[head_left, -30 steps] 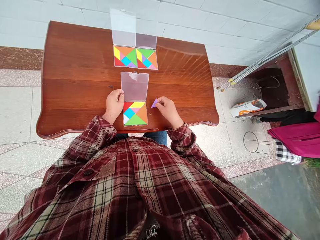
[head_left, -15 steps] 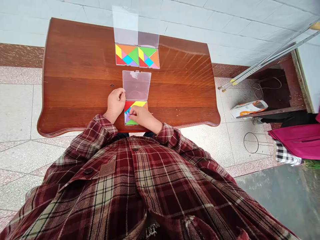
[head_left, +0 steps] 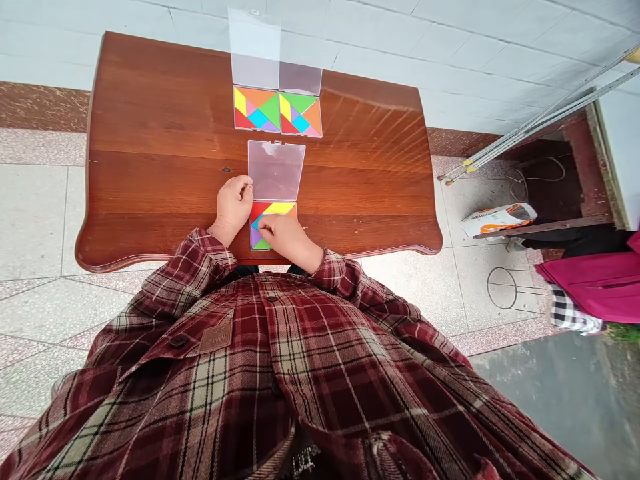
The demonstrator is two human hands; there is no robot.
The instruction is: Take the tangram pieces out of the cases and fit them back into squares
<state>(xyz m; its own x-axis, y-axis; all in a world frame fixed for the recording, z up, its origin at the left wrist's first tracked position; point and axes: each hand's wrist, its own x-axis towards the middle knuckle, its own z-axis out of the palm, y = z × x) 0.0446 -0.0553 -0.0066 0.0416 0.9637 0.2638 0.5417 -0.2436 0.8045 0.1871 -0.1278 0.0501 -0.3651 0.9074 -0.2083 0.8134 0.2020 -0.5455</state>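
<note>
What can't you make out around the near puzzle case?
- Head view: right hand covers most of the near tangram case; whether the purple triangle lies flat is hidden.
- Head view: left hand at the case's edge, grip too small to tell.
- Head view: plaid shirt hides the near edge of the table.

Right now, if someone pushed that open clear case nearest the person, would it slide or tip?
Probably slides easily: the open case looks thin, light plastic on a glossy table, and the left hand rests at its edge. Tipping seems unlikely; it lies flat, lid spread open behind.
</note>
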